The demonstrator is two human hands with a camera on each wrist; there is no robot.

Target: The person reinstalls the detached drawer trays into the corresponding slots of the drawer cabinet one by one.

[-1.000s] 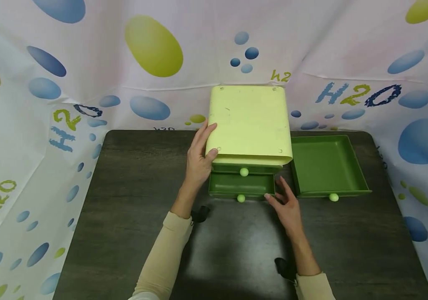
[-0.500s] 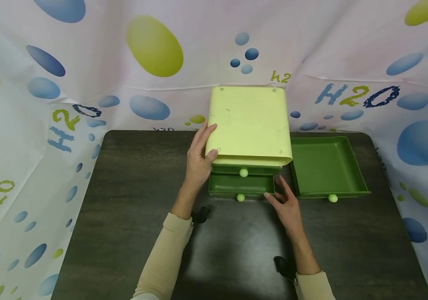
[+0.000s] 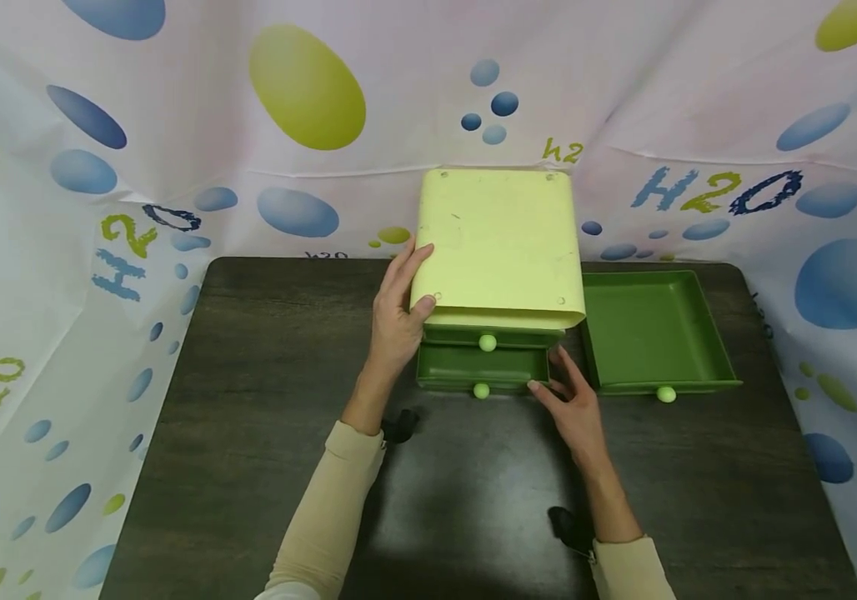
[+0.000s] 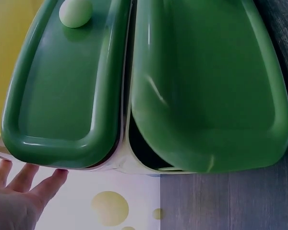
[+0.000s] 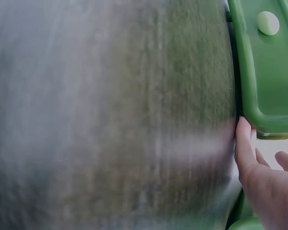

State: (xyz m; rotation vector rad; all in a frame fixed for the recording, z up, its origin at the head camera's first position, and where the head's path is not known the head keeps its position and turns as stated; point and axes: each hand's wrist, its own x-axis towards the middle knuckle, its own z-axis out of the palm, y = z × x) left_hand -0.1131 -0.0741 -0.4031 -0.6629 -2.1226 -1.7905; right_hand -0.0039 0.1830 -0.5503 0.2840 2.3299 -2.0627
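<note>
The dark table (image 3: 263,358) gleams near the middle, a pale spotted sheet (image 3: 413,75) rising left, far and right; at the far side stands the cabinet (image 3: 499,242), lower drawer (image 3: 481,365) out. The left hand (image 3: 396,321) rests wide on its left edge, the right hand (image 3: 577,412), loosely spread, touches that drawer's near right corner, and a tray (image 3: 657,333) sits right.

A pale yellow, round-cornered cabinet (image 3: 499,237) stands upright on the counter (image 3: 278,400) near its far edge, its green upper drawer (image 3: 447,337) almost fully in, its green lower drawer (image 3: 458,364) jutting forward, each front bearing a round light-green knob (image 3: 481,391).
</note>
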